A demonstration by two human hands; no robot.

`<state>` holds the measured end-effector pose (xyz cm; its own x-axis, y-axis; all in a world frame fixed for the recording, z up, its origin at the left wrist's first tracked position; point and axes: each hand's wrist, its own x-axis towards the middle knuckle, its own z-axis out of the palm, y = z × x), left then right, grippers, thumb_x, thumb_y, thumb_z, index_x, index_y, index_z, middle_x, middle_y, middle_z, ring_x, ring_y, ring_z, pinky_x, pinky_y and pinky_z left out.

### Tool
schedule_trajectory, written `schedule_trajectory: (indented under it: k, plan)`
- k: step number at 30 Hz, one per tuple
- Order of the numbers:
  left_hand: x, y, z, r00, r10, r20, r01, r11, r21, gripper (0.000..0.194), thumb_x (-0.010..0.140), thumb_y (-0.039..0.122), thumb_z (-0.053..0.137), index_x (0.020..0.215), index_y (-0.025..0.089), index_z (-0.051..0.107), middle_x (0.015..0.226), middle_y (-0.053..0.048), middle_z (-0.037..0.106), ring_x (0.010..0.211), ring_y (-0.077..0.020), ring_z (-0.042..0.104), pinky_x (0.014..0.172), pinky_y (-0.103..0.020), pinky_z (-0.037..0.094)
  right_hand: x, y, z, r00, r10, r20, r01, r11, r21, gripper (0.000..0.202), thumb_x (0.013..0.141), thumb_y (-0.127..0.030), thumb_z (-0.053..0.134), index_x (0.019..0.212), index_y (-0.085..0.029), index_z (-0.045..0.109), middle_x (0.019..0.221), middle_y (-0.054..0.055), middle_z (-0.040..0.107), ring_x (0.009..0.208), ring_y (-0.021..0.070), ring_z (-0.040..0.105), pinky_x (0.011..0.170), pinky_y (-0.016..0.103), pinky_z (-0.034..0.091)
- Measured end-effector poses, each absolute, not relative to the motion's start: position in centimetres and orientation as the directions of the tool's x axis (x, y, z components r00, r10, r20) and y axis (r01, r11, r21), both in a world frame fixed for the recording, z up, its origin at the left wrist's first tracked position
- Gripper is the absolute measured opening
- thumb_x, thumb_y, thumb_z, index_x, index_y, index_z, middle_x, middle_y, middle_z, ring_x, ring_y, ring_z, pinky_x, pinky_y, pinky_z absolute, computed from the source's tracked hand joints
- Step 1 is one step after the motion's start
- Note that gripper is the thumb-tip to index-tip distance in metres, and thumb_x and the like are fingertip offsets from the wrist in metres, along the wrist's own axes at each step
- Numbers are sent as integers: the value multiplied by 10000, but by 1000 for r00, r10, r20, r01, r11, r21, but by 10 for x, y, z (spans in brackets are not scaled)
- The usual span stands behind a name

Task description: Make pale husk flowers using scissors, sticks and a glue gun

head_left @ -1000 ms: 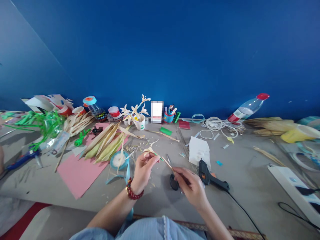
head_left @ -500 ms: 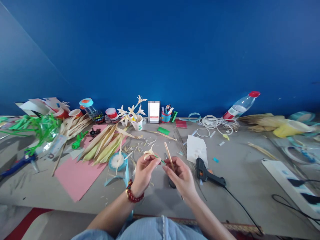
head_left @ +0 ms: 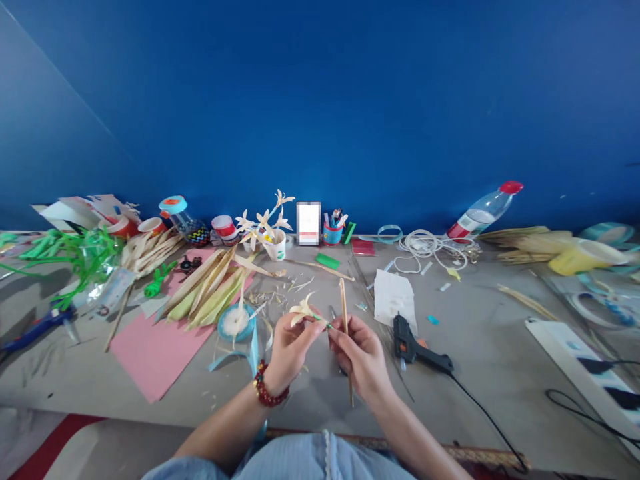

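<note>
- Two bare hands are held close together above the middle of the table (head_left: 195, 393), toward its near edge.
- By the left hand (head_left: 295, 345), a cream flower (head_left: 303, 309) is grasped at its green stem (head_left: 316, 317), pinched between thumb and fingers; a red beaded bracelet (head_left: 263, 395) is worn on that wrist.
- By the right hand (head_left: 366, 353), a thin wooden stick (head_left: 343, 300) is gripped nearly upright; the stem's tip is met by its fingertips, though whether it is pinched there cannot be told.
- To the right, a black glue gun (head_left: 415, 349) is laid near white paper (head_left: 393, 297).
- To the left, husk leaves (head_left: 200, 287) are spread partly over pink paper (head_left: 155, 353).
- Along the far edge, more cream flowers (head_left: 263, 219) are held in a white cup (head_left: 277, 249).
- Toward the near right corner, a white power strip (head_left: 555, 348) is placed.
</note>
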<state>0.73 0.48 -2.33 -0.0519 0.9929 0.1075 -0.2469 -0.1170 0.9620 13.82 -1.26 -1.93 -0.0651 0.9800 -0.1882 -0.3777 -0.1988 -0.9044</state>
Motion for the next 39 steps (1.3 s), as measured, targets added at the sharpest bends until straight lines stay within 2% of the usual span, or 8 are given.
schedule_trajectory:
  k: [8,16,19,22,26,29,33,39]
  plan:
    - [6,4,-26,-69,986,150,-208,-161,965,109,766,262,745,743,169,694,761,-42,692,753,-180,631,734,-290,507,137,-12,-21,-117,977,-178,-434,-212,-876,282,737,-350,782,852,-197,575,586,-80,503,393,26,269,347,145,192]
    - [5,3,-23,2,981,195,-138,-193,972,125,806,280,702,754,167,701,776,-53,669,744,-182,602,717,-290,495,138,-12,-22,-138,968,-209,-498,-251,-830,277,737,-358,781,790,-184,571,550,-79,490,371,20,253,346,152,155]
    - [4,2,-22,45,976,212,-148,-203,968,125,820,285,690,764,173,695,785,-55,665,741,-181,602,702,-285,492,143,-10,-20,-252,927,-277,-550,-372,-747,260,732,-329,769,766,-188,554,537,-78,502,355,10,210,346,148,124]
    - [3,1,-20,112,973,200,-160,-181,970,134,842,292,668,778,176,684,799,-54,654,705,-176,616,659,-283,498,148,-7,-18,-415,851,-321,-600,-521,-607,223,723,-279,740,789,-206,541,530,-85,519,346,7,159,347,143,103]
    - [3,0,-18,163,978,132,-223,-94,970,155,848,328,660,815,177,673,803,-54,651,592,-166,628,585,-295,511,154,-5,-19,-582,752,-310,-614,-656,-439,215,728,-350,681,812,-208,544,554,-70,552,335,14,154,343,150,106]
    - [1,2,-19,121,979,164,-160,-144,976,173,828,340,685,790,171,690,806,-70,666,684,-192,641,651,-302,520,154,-5,-18,-555,766,-324,-593,-638,-492,254,751,-405,687,803,-203,543,554,-58,575,326,14,187,343,151,116]
    - [0,3,-21,133,971,197,-85,-187,979,187,829,346,682,774,170,714,788,-77,672,751,-204,620,702,-297,504,151,-8,-16,-417,843,-341,-560,-533,-634,262,754,-342,746,761,-195,529,517,-70,558,331,6,199,346,140,123]
    - [-1,1,-21,149,961,232,-85,-222,971,157,863,300,645,800,168,703,834,-73,653,757,-193,612,724,-299,497,148,-6,-18,-406,843,-353,-589,-536,-604,254,761,-355,721,730,-196,525,483,-68,560,316,13,192,326,140,139]
